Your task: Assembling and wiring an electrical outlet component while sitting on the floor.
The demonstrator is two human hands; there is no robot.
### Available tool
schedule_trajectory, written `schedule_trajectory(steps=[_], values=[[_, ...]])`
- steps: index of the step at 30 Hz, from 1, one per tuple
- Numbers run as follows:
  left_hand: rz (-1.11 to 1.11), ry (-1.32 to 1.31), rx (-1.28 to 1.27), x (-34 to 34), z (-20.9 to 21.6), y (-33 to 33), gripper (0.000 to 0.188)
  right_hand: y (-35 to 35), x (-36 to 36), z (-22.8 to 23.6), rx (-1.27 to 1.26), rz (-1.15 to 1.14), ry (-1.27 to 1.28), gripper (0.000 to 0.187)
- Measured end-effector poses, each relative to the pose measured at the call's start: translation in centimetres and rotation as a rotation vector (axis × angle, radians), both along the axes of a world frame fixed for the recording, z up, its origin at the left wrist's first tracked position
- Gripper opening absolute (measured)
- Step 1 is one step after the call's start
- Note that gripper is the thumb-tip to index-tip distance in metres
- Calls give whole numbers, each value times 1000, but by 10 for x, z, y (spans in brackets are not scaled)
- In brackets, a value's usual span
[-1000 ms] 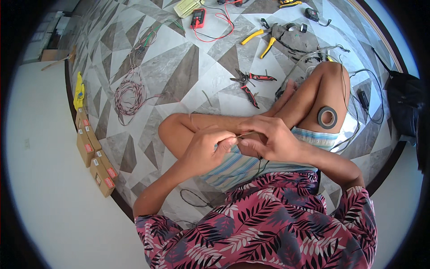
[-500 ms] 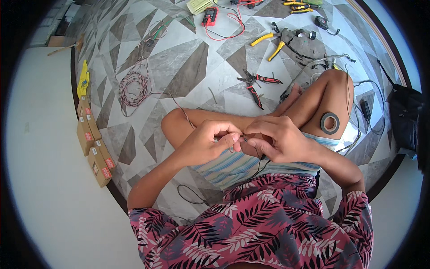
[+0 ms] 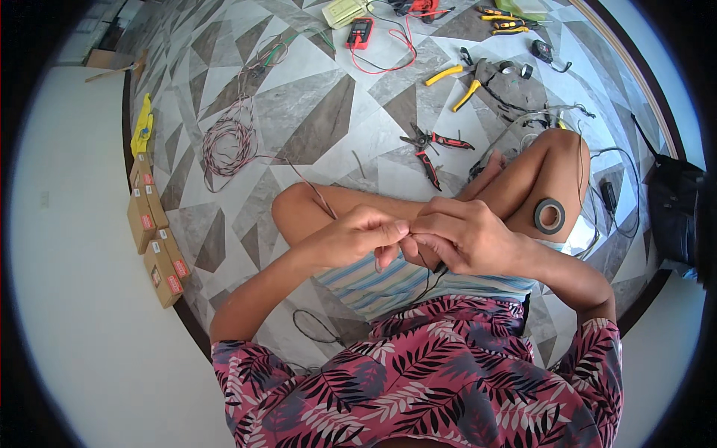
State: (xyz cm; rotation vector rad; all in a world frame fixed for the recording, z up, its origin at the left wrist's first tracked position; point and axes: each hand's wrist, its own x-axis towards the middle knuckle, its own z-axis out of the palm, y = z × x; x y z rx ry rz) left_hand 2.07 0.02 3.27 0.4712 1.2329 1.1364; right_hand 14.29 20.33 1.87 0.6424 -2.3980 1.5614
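My left hand (image 3: 364, 237) and my right hand (image 3: 464, 237) meet above my lap, fingertips pinched together on thin wire. A red-and-black twisted wire (image 3: 320, 196) runs over my left knee to my left hand. Below my right hand hangs a thin black wire (image 3: 428, 282), with a small dark piece beside it. The wire ends between the fingers are mostly hidden. On my right thigh rests a roll of black electrical tape (image 3: 538, 221).
Ahead on the tiled floor lie a wire coil (image 3: 228, 147), red-and-black wire strippers (image 3: 427, 169), yellow-handled cutters (image 3: 467, 95), a red multimeter (image 3: 361, 33) and a tape measure (image 3: 542, 51). Small cardboard boxes (image 3: 158, 272) line the left wall. A black bag (image 3: 672, 209) stands at right.
My fingertips have drawn closer and now press together, covering the wire ends that showed between them. My left hand has shifted slightly right. The whole view has moved a little.
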Motion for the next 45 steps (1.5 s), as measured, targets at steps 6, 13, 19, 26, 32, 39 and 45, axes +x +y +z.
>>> schedule_trajectory(steps=[6, 13, 19, 26, 32, 39, 45], values=[[-133, -11, 55, 2, 7, 4, 32, 6, -4, 2, 283, 52, 339, 19], [-267, 1989, 494, 23, -1, 3, 10, -13, 0, -7, -545, -51, -1059, 14], [-161, 1542, 416, 10, -8, 3, 9, -3, -6, -30, -1120, 212, -1454, 14], [-50, 504, -9, 11, 13, 4, 23, 3, -1, -24, 410, -90, 336, 15], [-23, 966, 168, 22, 14, 4, 21, -11, 1, -34, 90, -78, 252, 11], [-67, 1330, 226, 26, 16, -1, 13, -13, 18, -18, -355, -198, -364, 16], [72, 702, 73, 25, 29, -3, 16, -4, 18, -11, 66, -171, 122, 23]])
